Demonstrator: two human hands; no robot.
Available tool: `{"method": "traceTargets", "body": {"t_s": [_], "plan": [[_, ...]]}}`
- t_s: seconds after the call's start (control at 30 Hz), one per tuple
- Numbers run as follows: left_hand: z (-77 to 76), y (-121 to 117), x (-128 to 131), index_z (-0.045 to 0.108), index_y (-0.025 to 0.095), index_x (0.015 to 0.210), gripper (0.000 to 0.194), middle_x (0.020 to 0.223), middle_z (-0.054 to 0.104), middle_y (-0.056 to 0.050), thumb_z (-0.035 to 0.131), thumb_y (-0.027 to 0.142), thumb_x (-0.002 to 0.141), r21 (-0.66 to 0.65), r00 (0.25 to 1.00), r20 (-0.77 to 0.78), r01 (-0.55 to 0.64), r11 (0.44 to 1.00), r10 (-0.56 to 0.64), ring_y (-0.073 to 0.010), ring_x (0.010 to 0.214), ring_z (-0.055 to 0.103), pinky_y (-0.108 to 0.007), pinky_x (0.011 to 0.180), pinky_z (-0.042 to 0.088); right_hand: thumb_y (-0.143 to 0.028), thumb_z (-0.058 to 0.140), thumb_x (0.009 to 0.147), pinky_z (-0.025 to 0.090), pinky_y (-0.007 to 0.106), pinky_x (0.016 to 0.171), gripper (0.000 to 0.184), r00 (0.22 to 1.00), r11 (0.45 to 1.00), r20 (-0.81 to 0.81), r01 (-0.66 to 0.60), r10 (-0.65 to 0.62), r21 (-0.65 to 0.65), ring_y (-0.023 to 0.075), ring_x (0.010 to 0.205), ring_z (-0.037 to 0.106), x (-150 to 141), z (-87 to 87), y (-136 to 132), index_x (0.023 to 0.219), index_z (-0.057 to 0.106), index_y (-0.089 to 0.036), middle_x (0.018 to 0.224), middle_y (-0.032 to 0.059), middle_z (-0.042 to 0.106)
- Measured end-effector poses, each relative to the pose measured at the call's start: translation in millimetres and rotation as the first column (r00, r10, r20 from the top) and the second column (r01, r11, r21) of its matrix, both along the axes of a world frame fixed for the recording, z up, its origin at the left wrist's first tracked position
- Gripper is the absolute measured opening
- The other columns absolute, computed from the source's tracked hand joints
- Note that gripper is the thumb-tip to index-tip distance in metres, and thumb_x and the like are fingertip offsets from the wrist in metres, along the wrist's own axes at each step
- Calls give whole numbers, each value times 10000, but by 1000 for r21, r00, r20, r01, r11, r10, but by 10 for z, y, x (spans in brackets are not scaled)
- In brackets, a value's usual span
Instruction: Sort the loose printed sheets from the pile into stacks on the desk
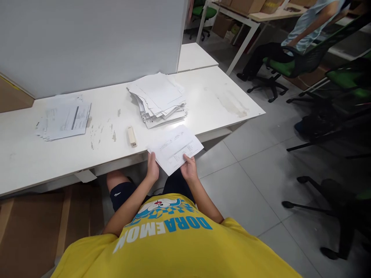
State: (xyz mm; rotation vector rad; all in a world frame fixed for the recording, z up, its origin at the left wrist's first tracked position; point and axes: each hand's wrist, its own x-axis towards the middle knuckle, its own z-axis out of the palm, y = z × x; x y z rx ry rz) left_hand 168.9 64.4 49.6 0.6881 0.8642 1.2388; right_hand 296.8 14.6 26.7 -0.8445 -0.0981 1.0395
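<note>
Between my two hands is a printed sheet of paper, tilted over the front edge of the white desk; whether it is one sheet or a few I cannot tell. My left hand grips its left edge, thumb along the side. On the lower right part of the sheet lies the thumb of my right hand, with the other fingers hidden underneath. A cream stapler rests on the desk left of the sheet. Behind the sheet rises a thick, uneven stack of papers.
A lower, fanned pile of printed sheets lies on the left of the desk, below a grey partition. Cardboard boxes stand under the desk at left. Across the aisle a person sits on a green office chair.
</note>
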Motion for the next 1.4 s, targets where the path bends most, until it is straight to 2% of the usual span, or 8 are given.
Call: {"method": "traceTargets", "body": {"t_s": [0.13, 0.27, 0.4, 0.57, 0.73, 1.23, 1.33, 1.4], "plan": [[-11, 5, -19, 477, 280, 1377, 663, 1484, 501, -77, 688, 551, 810, 57, 987, -133, 97, 994, -89, -248, 1394, 442, -390, 1160, 364, -316, 715, 742, 463, 461, 1086, 442, 997, 1000, 81, 12, -10, -25, 240, 1228, 609, 65, 3, -5, 1164, 623, -226, 1220, 52, 707], [-45, 29, -64, 510, 240, 1326, 561, 1442, 534, -100, 648, 459, 828, 92, 977, -207, 77, 993, -57, -264, 1367, 471, -411, 1142, 382, -603, 575, 816, 469, 482, 1064, 524, 992, 998, 121, 30, -22, -63, 283, 1278, 573, 271, 78, 10, 1146, 652, -204, 1237, 88, 696], [-44, 28, -237, 586, 219, 1167, 418, 1252, 663, -83, 608, 338, 767, 51, 969, -241, 70, 996, -55, -282, 1229, 585, -435, 1036, 470, -782, 431, 795, 483, 497, 1029, 717, 971, 987, 181, -150, 157, -51, 308, 1248, 595, 656, 170, -13, 1149, 665, -204, 1226, 91, 700], [57, -72, -491, 556, 204, 1045, 349, 1055, 704, -62, 606, 387, 751, 14, 970, -237, 60, 998, -55, -259, 1017, 668, -388, 862, 536, -495, 800, 660, 543, 465, 911, 498, 795, 844, 293, -468, 532, -262, 316, 1045, 691, 884, 346, -62, 1058, 698, -213, 1055, 73, 762], [176, -25, -694, 509, 208, 1066, 406, 973, 685, -50, 631, 431, 750, 26, 932, -359, 60, 998, -47, -225, 900, 673, -353, 788, 535, -342, 790, 696, 545, 459, 895, 440, 656, 719, 294, -628, 695, -297, 295, 971, 706, 654, 546, 23, 1100, 684, -200, 1053, 66, 760], [154, 204, -955, 352, 194, 1418, 624, 908, 691, -53, 556, 276, 834, 40, 864, -503, -16, 999, 34, -173, 752, 665, -298, 696, 522, -232, 721, 690, 483, 517, 990, 261, 578, 801, 556, -474, 597, -366, 265, 943, 638, 465, 570, 665, 947, 678, -228, 886, 10, 716], [170, 194, -1038, 380, 177, 1421, 610, 860, 678, -34, 545, 280, 843, 97, 780, -621, -17, 995, 74, -167, 754, 649, -292, 727, 502, -246, 716, 687, 470, 526, 1001, 275, 591, 812, 560, -466, 581, -350, 276, 974, 639, 449, 530, 681, 958, 675, -221, 903, 20, 718], [224, 197, -1109, 438, 179, 1393, 557, 843, 664, -32, 538, 280, 855, 166, 647, -750, -21, 986, 140, -177, 742, 633, -314, 756, 492, -267, 718, 682, 475, 521, 992, 286, 590, 812, 560, -463, 582, -356, 280, 978, 642, 435, 514, 682, 961, 668, -222, 928, 27, 724]]}}
